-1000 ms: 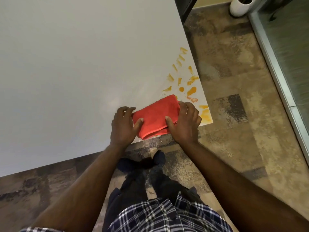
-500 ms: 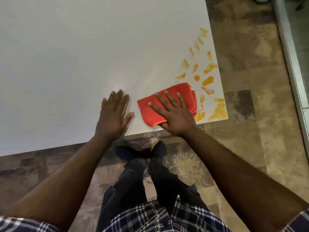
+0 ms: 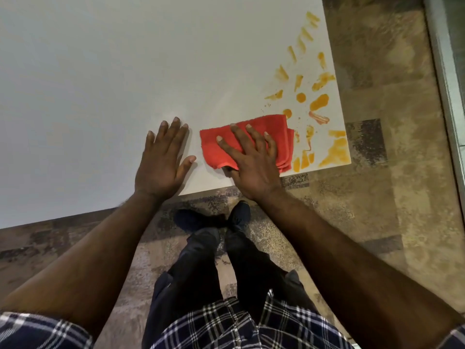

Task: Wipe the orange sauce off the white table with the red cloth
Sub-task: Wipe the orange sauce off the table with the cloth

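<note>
A folded red cloth point(image 3: 274, 129) lies on the white table point(image 3: 125, 71) near its front right corner. My right hand point(image 3: 249, 159) presses flat on top of the cloth, fingers spread, thumb tucked under its near edge. My left hand point(image 3: 162, 159) rests palm down on the bare table just left of the cloth, not touching it. Orange sauce point(image 3: 318, 102) is smeared in several blobs and streaks to the right of and beyond the cloth, up along the table's right edge. A larger patch of sauce point(image 3: 336, 152) sits at the corner.
The table's front edge point(image 3: 206, 191) runs just under my wrists; its right edge is beside the sauce. Patterned brown floor lies below and to the right. My legs and dark shoes point(image 3: 239, 212) stand under the front edge. A metal strip point(image 3: 442, 79) runs along the far right.
One second ago both hands held the cloth at the table edge. My left hand let go and lay flat to the left; my right hand flattened on the cloth, which sits a little farther onto the table.
</note>
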The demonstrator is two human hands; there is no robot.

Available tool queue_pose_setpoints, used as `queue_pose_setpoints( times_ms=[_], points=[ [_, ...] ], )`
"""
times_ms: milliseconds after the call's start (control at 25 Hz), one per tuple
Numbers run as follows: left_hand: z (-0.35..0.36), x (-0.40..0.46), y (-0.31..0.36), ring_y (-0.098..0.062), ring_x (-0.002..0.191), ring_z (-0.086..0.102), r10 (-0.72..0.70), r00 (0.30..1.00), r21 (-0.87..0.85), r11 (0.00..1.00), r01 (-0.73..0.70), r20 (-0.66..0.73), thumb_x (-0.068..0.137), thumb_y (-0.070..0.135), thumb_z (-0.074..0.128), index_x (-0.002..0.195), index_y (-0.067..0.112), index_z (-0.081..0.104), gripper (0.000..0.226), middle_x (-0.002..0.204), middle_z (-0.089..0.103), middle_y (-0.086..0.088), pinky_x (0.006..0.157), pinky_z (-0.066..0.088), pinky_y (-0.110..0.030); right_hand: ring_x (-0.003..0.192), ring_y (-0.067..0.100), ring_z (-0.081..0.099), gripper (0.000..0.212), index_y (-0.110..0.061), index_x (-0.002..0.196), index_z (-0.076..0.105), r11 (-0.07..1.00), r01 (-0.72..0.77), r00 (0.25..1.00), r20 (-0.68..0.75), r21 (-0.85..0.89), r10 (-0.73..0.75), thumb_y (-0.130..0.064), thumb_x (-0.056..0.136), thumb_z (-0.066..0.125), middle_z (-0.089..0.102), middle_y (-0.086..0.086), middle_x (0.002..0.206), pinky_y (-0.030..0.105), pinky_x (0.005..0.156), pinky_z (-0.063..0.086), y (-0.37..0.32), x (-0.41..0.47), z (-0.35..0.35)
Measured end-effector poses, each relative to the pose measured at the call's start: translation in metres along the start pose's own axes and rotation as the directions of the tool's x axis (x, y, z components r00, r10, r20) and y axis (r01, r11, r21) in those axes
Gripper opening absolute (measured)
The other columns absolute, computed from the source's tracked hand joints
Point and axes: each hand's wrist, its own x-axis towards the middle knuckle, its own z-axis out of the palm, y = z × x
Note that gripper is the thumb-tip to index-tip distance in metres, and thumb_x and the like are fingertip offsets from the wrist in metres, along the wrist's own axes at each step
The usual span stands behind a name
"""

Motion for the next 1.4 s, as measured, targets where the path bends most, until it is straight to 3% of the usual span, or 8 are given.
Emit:
queue_pose_setpoints(
  times_ms=[280, 480, 840, 1040, 1160, 1240, 1320, 1400],
  points=[
    [0.000, -0.009, 0.002, -0.027, 0.152, 0.005, -0.074, 0.997, 0.027, 0.997, 0.074, -0.010, 0.100, 0.056, 0.019, 0.156, 0.017, 0.021, 0.068, 0.165, 0.011, -0.005, 0.121, 0.002, -0.047, 0.146, 0.029, 0.025, 0.071, -0.035, 0.146, 0.035, 0.994, 0.094, 0.995, 0.035, -0.063, -0.092, -0.042, 0.080, 0.061, 0.030, 0.001, 0.159, 0.056, 0.115, 0.010, 0.016, -0.025, 0.001],
    [0.002, -0.011, 0.005, -0.028, 0.152, 0.003, -0.065, 0.998, 0.065, 0.996, 0.066, -0.003, 0.099, 0.058, 0.017, 0.156, 0.018, 0.019, 0.069, 0.165, 0.010, -0.006, 0.121, 0.002, -0.048, 0.148, 0.030, 0.019, 0.063, -0.037, 0.145, 0.037, 0.994, -0.103, 0.994, -0.030, -0.028, 0.102, -0.046, 0.085, 0.056, 0.029, 0.000, 0.159, 0.059, 0.116, 0.003, 0.048, 0.012, -0.013],
    [0.003, -0.012, 0.006, -0.028, 0.151, 0.013, -0.091, 0.992, -0.030, 0.996, 0.089, -0.088, 0.103, 0.039, 0.025, 0.155, 0.016, 0.025, 0.057, 0.163, 0.022, -0.008, 0.121, 0.008, -0.045, 0.147, 0.032, 0.018, 0.061, -0.039, 0.148, 0.030, 0.972, -0.223, 0.974, -0.016, 0.079, 0.225, -0.056, 0.089, 0.034, 0.027, 0.003, 0.159, 0.061, 0.115, 0.001, -0.042, -0.016, 0.014],
    [0.003, -0.011, 0.007, -0.032, 0.149, 0.019, -0.079, 0.990, -0.051, 0.996, 0.073, -0.121, 0.102, 0.037, 0.028, 0.153, 0.013, 0.029, 0.056, 0.161, 0.027, -0.010, 0.120, 0.013, -0.049, 0.148, 0.031, 0.018, 0.078, -0.038, 0.150, 0.023, 0.953, -0.301, 0.950, -0.076, 0.033, 0.302, -0.045, 0.082, 0.060, 0.024, 0.002, 0.161, 0.057, 0.115, 0.001, -0.060, -0.047, 0.031],
    [0.004, -0.012, 0.004, -0.030, 0.150, 0.018, -0.072, 0.989, -0.038, 0.997, 0.068, -0.126, 0.102, 0.042, 0.026, 0.153, 0.015, 0.029, 0.059, 0.161, 0.028, -0.009, 0.121, 0.013, -0.049, 0.147, 0.030, 0.021, 0.082, -0.038, 0.150, 0.023, 0.873, -0.488, 0.854, -0.197, 0.022, 0.482, -0.041, 0.080, 0.064, 0.025, 0.001, 0.161, 0.057, 0.115, 0.005, -0.040, -0.055, 0.036],
    [0.007, -0.013, 0.002, -0.027, 0.150, 0.016, -0.067, 0.989, -0.007, 0.998, 0.066, -0.134, 0.101, 0.050, 0.026, 0.154, 0.016, 0.026, 0.063, 0.162, 0.026, -0.007, 0.122, 0.011, -0.046, 0.147, 0.032, 0.021, 0.072, -0.037, 0.149, 0.026, 0.795, -0.603, 0.761, -0.248, 0.072, 0.599, -0.052, 0.083, 0.049, 0.027, 0.003, 0.160, 0.059, 0.115, 0.008, -0.022, -0.049, 0.035],
    [0.009, -0.011, 0.001, -0.026, 0.151, 0.015, -0.063, 0.989, 0.011, 0.998, 0.065, -0.135, 0.100, 0.056, 0.024, 0.155, 0.018, 0.024, 0.067, 0.163, 0.024, -0.005, 0.122, 0.008, -0.044, 0.147, 0.034, 0.020, 0.069, -0.036, 0.148, 0.030, 0.755, -0.646, 0.709, -0.280, 0.110, 0.647, -0.057, 0.082, 0.032, 0.028, 0.004, 0.159, 0.061, 0.115, 0.007, -0.007, -0.036, 0.029],
    [0.010, -0.011, 0.000, -0.025, 0.151, 0.014, -0.061, 0.989, 0.016, 0.998, 0.064, -0.137, 0.098, 0.061, 0.021, 0.155, 0.020, 0.023, 0.070, 0.163, 0.022, -0.004, 0.122, 0.009, -0.045, 0.148, 0.034, 0.016, 0.066, -0.036, 0.148, 0.030, 0.741, -0.660, 0.691, -0.290, 0.122, 0.663, -0.057, 0.086, 0.039, 0.025, 0.003, 0.160, 0.062, 0.116, 0.003, -0.004, -0.025, 0.026]
  ],
)
